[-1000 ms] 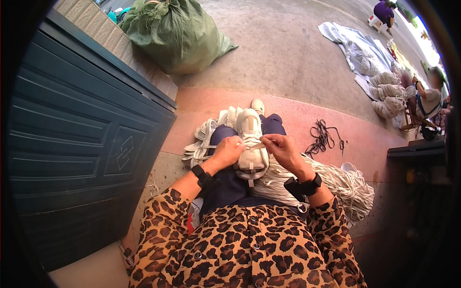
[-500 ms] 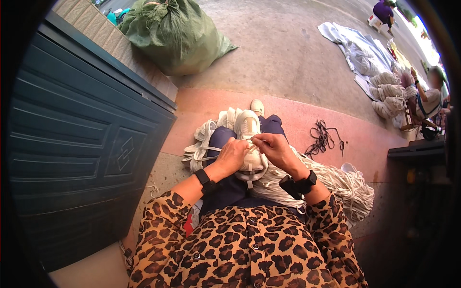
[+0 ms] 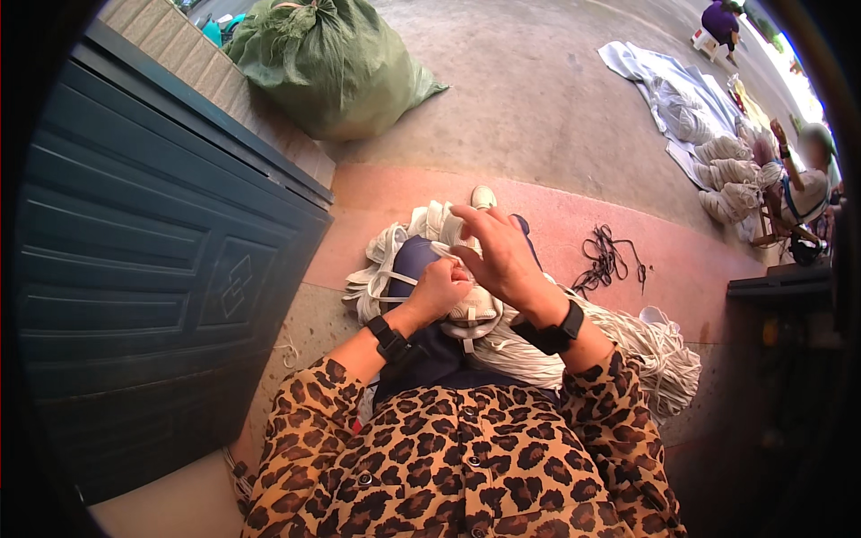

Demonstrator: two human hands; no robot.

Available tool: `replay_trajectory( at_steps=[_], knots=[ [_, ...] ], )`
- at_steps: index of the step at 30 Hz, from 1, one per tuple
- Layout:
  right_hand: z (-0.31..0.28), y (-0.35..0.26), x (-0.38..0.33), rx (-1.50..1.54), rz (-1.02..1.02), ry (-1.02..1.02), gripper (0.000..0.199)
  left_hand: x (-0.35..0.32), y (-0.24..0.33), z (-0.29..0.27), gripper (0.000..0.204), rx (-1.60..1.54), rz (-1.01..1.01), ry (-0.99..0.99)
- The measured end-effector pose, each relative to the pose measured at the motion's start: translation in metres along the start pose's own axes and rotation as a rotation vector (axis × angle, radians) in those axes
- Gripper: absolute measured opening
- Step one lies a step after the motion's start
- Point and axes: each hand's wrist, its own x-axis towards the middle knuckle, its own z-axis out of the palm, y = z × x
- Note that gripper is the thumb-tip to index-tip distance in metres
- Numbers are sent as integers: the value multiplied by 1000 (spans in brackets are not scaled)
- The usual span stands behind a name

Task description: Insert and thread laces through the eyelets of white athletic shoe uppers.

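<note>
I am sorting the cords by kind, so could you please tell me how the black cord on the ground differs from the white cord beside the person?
The black cord is a small, loose tangle; the white cord is a large, thick bundle. The black cord lies apart on the pink floor; the white cord lies against the person's right side.

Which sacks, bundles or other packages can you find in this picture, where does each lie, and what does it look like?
Green sack: top left, on the ground by the wall; bulging, tied shut.
White bundles: upper right, beside a seated person; rounded, pale.
No labels, signs or screens show.
</note>
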Motion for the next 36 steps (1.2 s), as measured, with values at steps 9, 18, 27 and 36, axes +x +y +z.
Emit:
replay_trajectory(
  at_steps=[9,18,27,36],
  knots=[
    [10,38,-87,90,329,-174,14,0,7,6,22,-49,-56,114],
    [9,39,-80,-182,128,-425,10,5,-12,3,19,-6,-63,163],
    [-247,203,-285,1169,937,903,13,-41,-77,-247,15,-1319,-15,640],
    [-213,176,-259,794,1111,1053,9,-65,-52,-282,9,-1071,-80,819]
  ],
)
